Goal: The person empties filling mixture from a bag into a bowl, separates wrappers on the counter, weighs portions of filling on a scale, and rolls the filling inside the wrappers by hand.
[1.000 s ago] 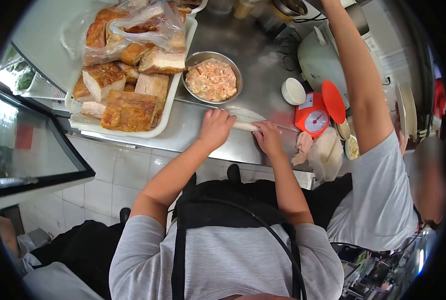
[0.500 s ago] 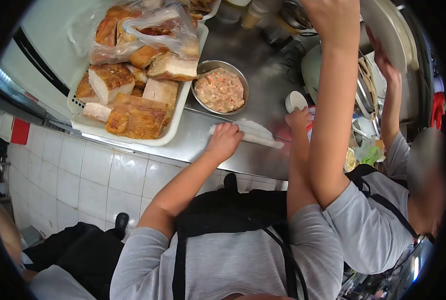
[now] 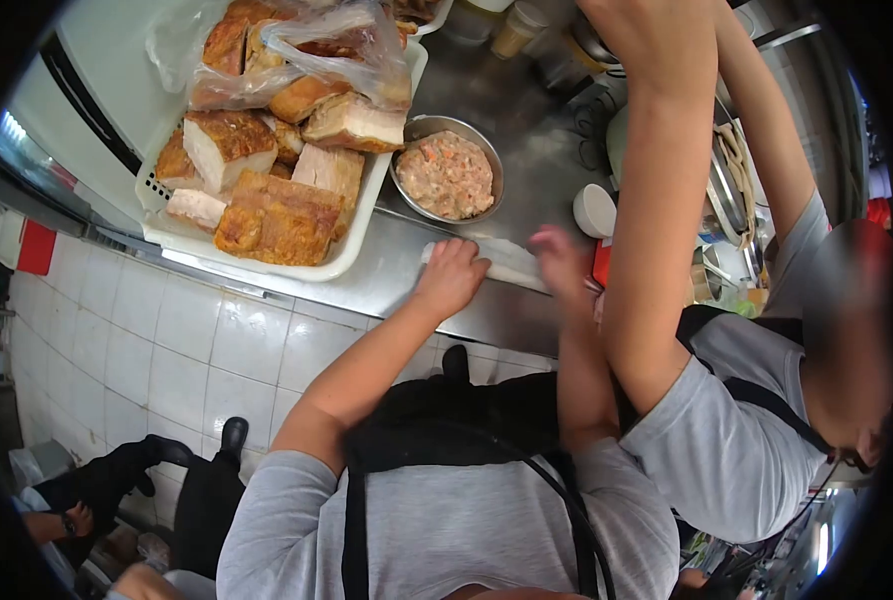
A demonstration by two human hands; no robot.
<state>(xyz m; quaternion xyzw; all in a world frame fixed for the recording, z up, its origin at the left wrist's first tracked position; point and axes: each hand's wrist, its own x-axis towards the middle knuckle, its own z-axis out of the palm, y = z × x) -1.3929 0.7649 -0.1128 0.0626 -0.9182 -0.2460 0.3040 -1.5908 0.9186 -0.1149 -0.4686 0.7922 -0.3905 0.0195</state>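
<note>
Near the front edge of the steel counter lies a long white roll with a thin white sheet behind it. My left hand rests on the roll's left end, its fingers curled over it. Blurred by motion, my right hand is just above the roll's right end, and its fingers are smeared. Behind the roll stands a metal bowl of pinkish minced filling. A small white bowl sits to the right, beyond my right hand.
A white tray of roasted meat pieces, some in clear plastic, fills the left. At my right, a co-worker's arm reaches across the counter, partly covering a red scale. Another person sits at the lower left.
My right hand has left the roll, gone to the small white bowl and come back beside the roll. My left hand stays on the roll. The co-worker's arms have shifted inward over the counter.
</note>
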